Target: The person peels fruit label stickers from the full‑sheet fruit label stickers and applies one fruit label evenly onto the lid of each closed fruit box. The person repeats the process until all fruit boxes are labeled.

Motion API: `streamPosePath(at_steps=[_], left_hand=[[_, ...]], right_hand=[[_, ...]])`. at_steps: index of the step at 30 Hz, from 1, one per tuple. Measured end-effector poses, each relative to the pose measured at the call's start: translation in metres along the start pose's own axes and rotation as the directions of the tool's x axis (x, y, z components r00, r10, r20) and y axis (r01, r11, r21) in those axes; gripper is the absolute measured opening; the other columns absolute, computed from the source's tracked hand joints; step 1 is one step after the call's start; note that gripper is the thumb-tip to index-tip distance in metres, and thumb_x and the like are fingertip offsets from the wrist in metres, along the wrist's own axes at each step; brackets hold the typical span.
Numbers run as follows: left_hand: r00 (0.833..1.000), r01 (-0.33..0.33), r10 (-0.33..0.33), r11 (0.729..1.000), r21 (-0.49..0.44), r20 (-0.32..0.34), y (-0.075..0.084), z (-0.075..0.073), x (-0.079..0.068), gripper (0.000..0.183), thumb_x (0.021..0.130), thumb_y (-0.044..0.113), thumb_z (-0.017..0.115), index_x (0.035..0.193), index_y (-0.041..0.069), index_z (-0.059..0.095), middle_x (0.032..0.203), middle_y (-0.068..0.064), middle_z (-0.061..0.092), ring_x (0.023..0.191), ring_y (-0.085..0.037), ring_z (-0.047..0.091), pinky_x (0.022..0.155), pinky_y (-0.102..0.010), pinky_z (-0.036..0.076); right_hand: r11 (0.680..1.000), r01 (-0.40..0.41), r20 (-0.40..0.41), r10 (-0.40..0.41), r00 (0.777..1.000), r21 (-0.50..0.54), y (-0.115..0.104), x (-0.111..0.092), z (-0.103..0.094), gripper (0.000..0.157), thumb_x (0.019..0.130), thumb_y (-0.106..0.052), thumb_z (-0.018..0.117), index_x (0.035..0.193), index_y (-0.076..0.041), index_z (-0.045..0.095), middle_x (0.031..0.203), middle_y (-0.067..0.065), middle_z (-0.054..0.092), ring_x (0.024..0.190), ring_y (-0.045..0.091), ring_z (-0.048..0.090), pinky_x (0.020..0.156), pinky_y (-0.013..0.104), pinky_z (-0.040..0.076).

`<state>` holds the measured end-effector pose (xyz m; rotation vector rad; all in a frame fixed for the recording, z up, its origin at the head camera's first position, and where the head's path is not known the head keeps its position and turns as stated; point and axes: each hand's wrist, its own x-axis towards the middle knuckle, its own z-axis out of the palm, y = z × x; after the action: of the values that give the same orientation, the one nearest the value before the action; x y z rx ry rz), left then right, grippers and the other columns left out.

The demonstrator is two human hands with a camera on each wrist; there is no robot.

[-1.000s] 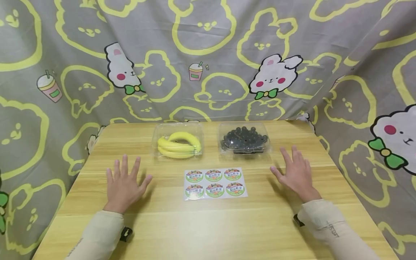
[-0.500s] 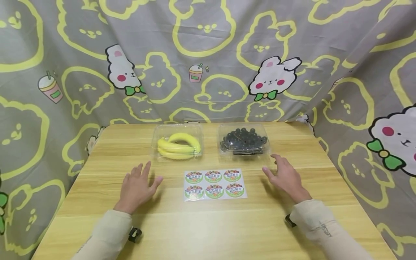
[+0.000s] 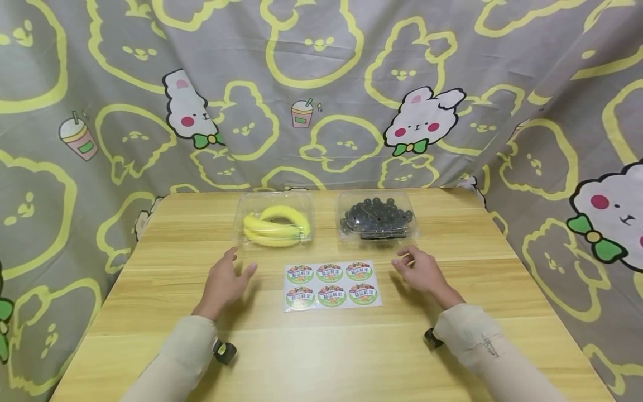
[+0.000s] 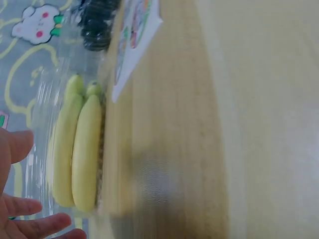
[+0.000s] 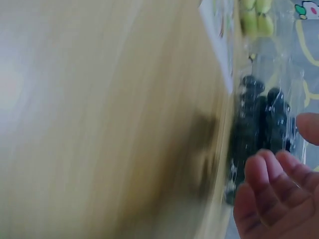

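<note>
A white sheet of round fruit stickers [image 3: 331, 286] lies on the table between the two hands. Behind it on the left, a clear plastic box [image 3: 273, 201] holds yellow bananas [image 3: 276, 228]; on the right, a second clear box [image 3: 346, 237] holds dark grapes [image 3: 377, 216]. My left hand [image 3: 223, 282] hovers above the wood, left of the sheet, fingers loosely bent and holding nothing. Right of the sheet hangs my right hand [image 3: 423, 273], its fingers relaxed with nothing in them. Neither hand touches a box or the sheet.
The wooden table [image 3: 321, 357] reaches back to a grey patterned curtain [image 3: 341, 72], which also hangs along both sides. Small black devices [image 3: 224, 352] are strapped at both wrists, over beige sleeves [image 3: 173, 357].
Both hands have moved inward toward the sticker sheet, the left one rightward and the right one leftward. Their spread fingers have relaxed and bent. Boxes and sheet have stayed put.
</note>
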<state>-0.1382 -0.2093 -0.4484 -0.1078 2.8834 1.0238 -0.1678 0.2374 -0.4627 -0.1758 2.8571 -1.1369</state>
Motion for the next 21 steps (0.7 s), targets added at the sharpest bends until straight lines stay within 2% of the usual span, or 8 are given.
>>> streamPosePath(at_steps=[4, 7, 10, 14, 16, 21], left_hand=[[0.998, 0.054, -0.056, 0.995, -0.084, -0.017, -0.005, -0.006, 0.006, 0.08, 0.098, 0.048, 0.05, 0.148, -0.005, 0.02, 0.14, -0.032, 0.043, 0.121, -0.047, 0.049, 0.097, -0.057, 0.042], [0.996, 0.089, -0.088, 0.989, -0.121, 0.014, -0.011, -0.013, 0.009, 0.082, 0.098, 0.052, 0.046, 0.15, -0.004, 0.016, 0.142, -0.03, 0.042, 0.122, -0.046, 0.049, 0.096, -0.055, 0.043], [0.993, 0.114, -0.107, 0.983, -0.147, 0.054, -0.017, -0.02, 0.013, 0.087, 0.097, 0.058, 0.042, 0.152, -0.001, 0.012, 0.145, -0.027, 0.04, 0.123, -0.045, 0.048, 0.098, -0.056, 0.042], [0.99, 0.128, -0.112, 0.97, -0.205, 0.088, -0.022, -0.024, 0.017, 0.088, 0.096, 0.061, 0.041, 0.153, 0.001, 0.011, 0.145, -0.026, 0.041, 0.115, -0.04, 0.057, 0.096, -0.053, 0.045], [0.989, 0.133, -0.112, 0.96, -0.245, 0.098, -0.024, -0.025, 0.019, 0.085, 0.098, 0.057, 0.042, 0.153, 0.001, 0.01, 0.144, -0.026, 0.041, 0.111, -0.038, 0.06, 0.092, -0.049, 0.049], [0.984, 0.162, -0.13, 0.935, -0.317, 0.122, -0.028, -0.028, 0.025, 0.082, 0.099, 0.052, 0.042, 0.154, 0.002, 0.008, 0.145, -0.027, 0.039, 0.114, -0.04, 0.058, 0.093, -0.048, 0.049]], right_hand=[[0.984, -0.061, 0.075, 0.049, 0.996, 0.165, -0.011, 0.006, 0.015, 0.028, 0.095, -0.022, 0.063, 0.109, 0.002, 0.061, 0.089, 0.01, 0.064, 0.075, 0.024, 0.062, 0.065, 0.035, 0.053], [0.948, -0.123, 0.145, 0.084, 0.986, 0.293, -0.023, 0.012, 0.027, 0.026, 0.096, -0.018, 0.06, 0.11, 0.004, 0.061, 0.089, 0.014, 0.063, 0.072, 0.026, 0.061, 0.06, 0.035, 0.054], [0.909, -0.168, 0.205, 0.093, 0.974, 0.383, -0.036, 0.018, 0.039, 0.028, 0.097, -0.017, 0.058, 0.113, 0.006, 0.06, 0.092, 0.018, 0.064, 0.074, 0.024, 0.061, 0.063, 0.034, 0.054], [0.873, -0.203, 0.275, 0.082, 0.958, 0.443, -0.054, 0.023, 0.053, 0.034, 0.098, -0.019, 0.057, 0.119, 0.008, 0.058, 0.099, 0.019, 0.065, 0.079, 0.023, 0.062, 0.073, 0.034, 0.055], [0.865, -0.219, 0.306, 0.081, 0.949, 0.451, -0.062, 0.026, 0.059, 0.037, 0.099, -0.021, 0.057, 0.122, 0.007, 0.057, 0.103, 0.018, 0.066, 0.082, 0.023, 0.064, 0.076, 0.034, 0.055], [0.871, -0.254, 0.344, 0.106, 0.933, 0.421, -0.078, 0.035, 0.072, 0.039, 0.097, -0.024, 0.059, 0.128, -0.001, 0.057, 0.11, 0.011, 0.066, 0.088, 0.022, 0.064, 0.08, 0.033, 0.055]])
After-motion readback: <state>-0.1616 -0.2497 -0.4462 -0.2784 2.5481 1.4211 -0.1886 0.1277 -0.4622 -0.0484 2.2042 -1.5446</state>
